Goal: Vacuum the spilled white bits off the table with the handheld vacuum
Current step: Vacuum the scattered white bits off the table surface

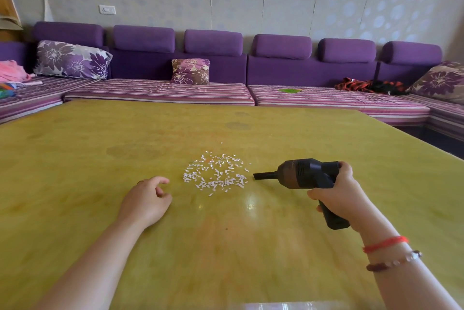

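On the near yellow table (75, 159), the left hand (147, 199) is resting with loosely curled fingers, holding nothing; the right hand (341, 196) is gripping the black handheld vacuum (301, 174), its body lying left-right, nozzle pointing left just beside the white bits (216, 175)

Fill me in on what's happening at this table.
A person is about to vacuum up a spill. The right hand grips a black handheld vacuum, its nozzle aimed at a patch of white bits on the yellow table, just short of them. The left hand rests on the table beside the bits, holding nothing.
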`<state>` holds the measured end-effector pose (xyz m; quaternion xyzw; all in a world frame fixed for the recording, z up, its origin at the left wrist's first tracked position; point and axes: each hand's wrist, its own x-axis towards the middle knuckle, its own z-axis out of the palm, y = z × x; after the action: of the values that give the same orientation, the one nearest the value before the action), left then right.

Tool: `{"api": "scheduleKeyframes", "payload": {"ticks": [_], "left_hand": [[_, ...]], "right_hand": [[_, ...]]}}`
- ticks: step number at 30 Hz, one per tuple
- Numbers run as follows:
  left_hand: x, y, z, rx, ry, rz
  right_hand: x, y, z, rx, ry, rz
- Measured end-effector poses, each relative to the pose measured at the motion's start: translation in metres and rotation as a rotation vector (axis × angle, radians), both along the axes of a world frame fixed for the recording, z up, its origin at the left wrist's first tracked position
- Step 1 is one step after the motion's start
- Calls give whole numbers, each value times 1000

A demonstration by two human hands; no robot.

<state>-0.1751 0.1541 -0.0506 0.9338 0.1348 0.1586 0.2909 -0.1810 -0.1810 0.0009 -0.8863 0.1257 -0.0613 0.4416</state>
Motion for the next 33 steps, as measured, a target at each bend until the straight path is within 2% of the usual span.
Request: {"api": "scheduleKeyframes", "payload": {"ticks": [33], "left_hand": [[3, 1, -3, 9, -7, -9]], "right_hand": [[5, 10, 2, 9, 3, 14]]}}
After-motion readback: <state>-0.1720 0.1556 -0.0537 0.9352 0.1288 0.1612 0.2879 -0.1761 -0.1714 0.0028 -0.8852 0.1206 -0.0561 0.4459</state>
